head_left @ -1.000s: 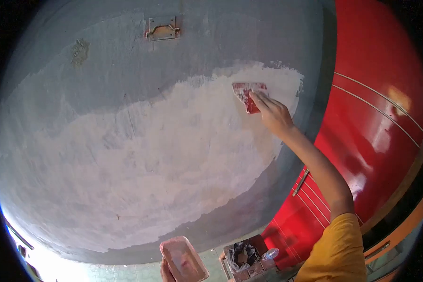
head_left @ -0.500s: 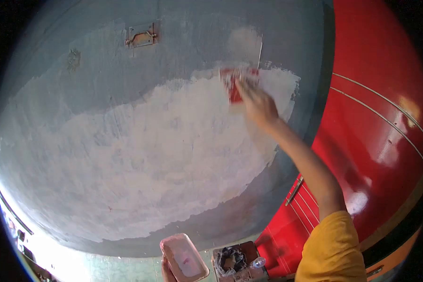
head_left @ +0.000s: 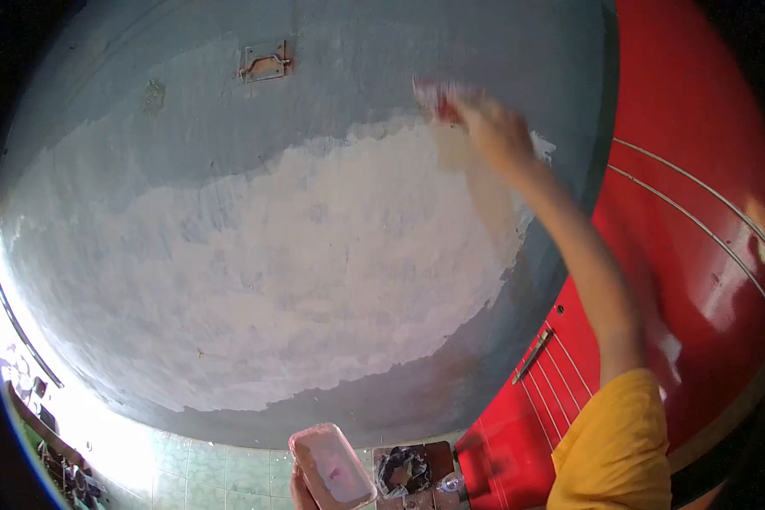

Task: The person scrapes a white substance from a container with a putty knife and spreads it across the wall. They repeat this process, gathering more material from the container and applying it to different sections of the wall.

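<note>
My right hand, smeared by motion, grips a red putty spreader against the upper part of a grey curved panel. Below the spreader a broad whitish coat of filler covers much of the panel, with ragged edges. Low in view, my left hand is closed around the side of a pink plastic tub. Inside the tub lies pale filler with a magenta streak. Most of my left hand is hidden by the tub or cut off by the frame.
A metal handle juts from the upper panel. To the right stands a glossy red surface with raised trim. A brown stand holds a black plastic bag and a clear plastic item. Pale green tiles lie below.
My right hand has moved the spreader upward past the coat's top edge. The pale patch and thin ridge seen there before no longer show. The tub is still in my left hand.
</note>
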`<state>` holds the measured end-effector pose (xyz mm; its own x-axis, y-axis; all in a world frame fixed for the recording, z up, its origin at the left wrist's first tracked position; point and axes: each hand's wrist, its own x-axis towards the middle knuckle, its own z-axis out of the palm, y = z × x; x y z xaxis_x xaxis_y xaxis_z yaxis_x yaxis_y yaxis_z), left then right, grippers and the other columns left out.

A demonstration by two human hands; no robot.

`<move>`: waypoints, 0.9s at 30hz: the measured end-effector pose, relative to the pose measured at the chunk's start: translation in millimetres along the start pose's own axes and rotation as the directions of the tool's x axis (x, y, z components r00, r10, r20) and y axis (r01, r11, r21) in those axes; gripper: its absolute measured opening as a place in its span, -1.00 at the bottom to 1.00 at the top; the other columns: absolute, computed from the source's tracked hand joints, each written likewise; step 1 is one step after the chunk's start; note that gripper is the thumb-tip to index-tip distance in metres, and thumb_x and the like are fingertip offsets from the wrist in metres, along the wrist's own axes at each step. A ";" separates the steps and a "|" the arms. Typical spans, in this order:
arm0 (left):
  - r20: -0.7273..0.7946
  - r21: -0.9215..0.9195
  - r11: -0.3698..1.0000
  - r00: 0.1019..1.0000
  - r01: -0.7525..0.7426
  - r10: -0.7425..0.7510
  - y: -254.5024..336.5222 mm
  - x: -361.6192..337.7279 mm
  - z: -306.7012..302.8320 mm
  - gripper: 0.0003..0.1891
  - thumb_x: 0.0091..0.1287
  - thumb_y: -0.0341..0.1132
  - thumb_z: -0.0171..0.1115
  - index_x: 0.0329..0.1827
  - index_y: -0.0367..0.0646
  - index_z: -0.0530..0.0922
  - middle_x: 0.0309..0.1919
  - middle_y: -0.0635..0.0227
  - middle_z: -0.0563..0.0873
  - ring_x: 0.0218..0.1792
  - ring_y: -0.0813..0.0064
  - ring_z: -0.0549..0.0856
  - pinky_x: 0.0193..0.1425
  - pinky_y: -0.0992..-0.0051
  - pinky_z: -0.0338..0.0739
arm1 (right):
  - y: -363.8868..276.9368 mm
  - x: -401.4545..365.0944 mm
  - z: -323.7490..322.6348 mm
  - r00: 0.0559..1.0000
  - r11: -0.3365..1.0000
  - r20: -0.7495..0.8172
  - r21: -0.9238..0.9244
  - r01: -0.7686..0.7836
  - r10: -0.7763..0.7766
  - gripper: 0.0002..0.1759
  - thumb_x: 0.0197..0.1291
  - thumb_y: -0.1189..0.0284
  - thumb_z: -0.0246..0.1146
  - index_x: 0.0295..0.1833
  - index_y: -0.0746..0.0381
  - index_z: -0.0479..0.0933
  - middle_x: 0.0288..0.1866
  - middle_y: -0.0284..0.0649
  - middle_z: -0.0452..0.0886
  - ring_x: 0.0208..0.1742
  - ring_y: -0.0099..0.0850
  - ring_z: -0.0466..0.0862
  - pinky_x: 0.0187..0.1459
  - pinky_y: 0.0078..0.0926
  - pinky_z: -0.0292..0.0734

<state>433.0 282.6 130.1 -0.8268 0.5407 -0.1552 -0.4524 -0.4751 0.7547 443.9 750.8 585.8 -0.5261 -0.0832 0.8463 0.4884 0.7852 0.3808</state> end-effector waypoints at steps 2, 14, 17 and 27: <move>0.009 0.003 1.000 1.000 -0.002 0.002 2.1 -6.1 -7.2 -0.36 0.57 0.21 -0.01 0.46 -0.10 0.41 0.20 0.28 0.61 0.16 0.32 0.65 0.22 0.20 0.61 | -19.4 -71.2 27.2 0.963 0.977 -0.186 0.053 0.206 -0.193 -0.60 0.45 0.38 0.09 0.33 -0.01 0.57 0.09 0.03 0.74 0.10 -0.04 0.75 0.07 -0.06 0.68; 0.020 0.020 0.998 0.998 -0.054 0.054 -2.7 -14.9 4.8 -0.42 0.57 0.16 0.01 0.43 -0.06 0.43 0.16 0.36 0.60 0.15 0.37 0.63 0.21 0.23 0.60 | 33.0 16.9 -18.2 0.993 0.998 -0.104 -0.030 -0.059 0.055 -0.51 0.42 0.49 0.11 0.44 0.09 0.51 0.23 0.03 0.69 0.18 -0.07 0.73 0.17 -0.12 0.65; 0.011 0.002 0.999 0.999 -0.049 0.049 -7.0 -14.8 0.1 -0.42 0.57 0.16 0.01 0.43 -0.06 0.43 0.15 0.36 0.60 0.15 0.37 0.63 0.20 0.23 0.60 | 3.6 -59.5 17.9 0.983 0.995 -0.158 0.020 0.097 -0.092 -0.52 0.40 0.49 0.10 0.41 0.17 0.52 0.22 0.02 0.70 0.21 -0.09 0.70 0.19 -0.15 0.64; 0.060 0.039 0.999 0.998 -0.033 0.031 3.8 -8.7 -7.6 -0.41 0.57 0.16 0.00 0.45 -0.06 0.41 0.16 0.34 0.59 0.17 0.38 0.61 0.20 0.23 0.60 | -8.8 55.5 -42.1 0.979 0.995 -0.200 0.096 -0.017 0.036 -0.51 0.41 0.50 0.05 0.37 -0.03 0.57 0.15 -0.04 0.73 0.13 -0.02 0.72 0.09 -0.12 0.66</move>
<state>436.0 270.9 129.5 -0.8190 0.5661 -0.0935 -0.4111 -0.4653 0.7839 439.7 713.4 645.0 -0.3583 -0.1761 0.9169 0.4278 0.8420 0.3289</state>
